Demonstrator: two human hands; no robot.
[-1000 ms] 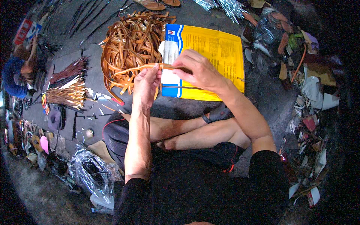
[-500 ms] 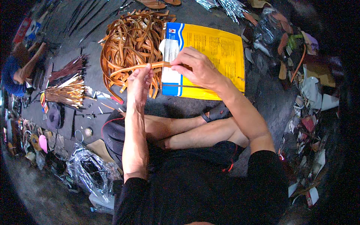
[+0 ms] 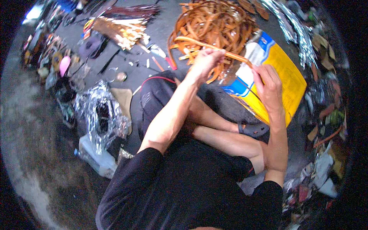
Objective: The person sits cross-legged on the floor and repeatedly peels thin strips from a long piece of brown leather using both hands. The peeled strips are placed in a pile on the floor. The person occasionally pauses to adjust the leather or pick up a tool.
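Observation:
A tan-orange leather-like strip [image 3: 236, 56] is stretched between my two hands above the floor. My left hand [image 3: 207, 63] pinches it partway along, and its free end reaches left over the pile. My right hand [image 3: 269, 82] grips the strip's other end, with fingers bent around it. Behind my left hand lies a big tangled pile of similar brown strips [image 3: 214, 27]. Under and beside my right hand is a flat yellow, blue and white printed package [image 3: 289, 82]. A thin dark strip [image 3: 247, 87] lies along its near side.
Far left are a bundle of thin pale and brown strips [image 3: 122, 30] and a dark tape roll [image 3: 91, 48]. Crumpled clear plastic [image 3: 101, 115] and a pale plastic jug [image 3: 97, 157] sit at my left. Silvery strips [image 3: 295, 36] and scraps [image 3: 322, 172] line the right side.
The whole view has swung, so the pile, package and my hands appear farther right and tilted. Both hands still hold the strip, stretched between them.

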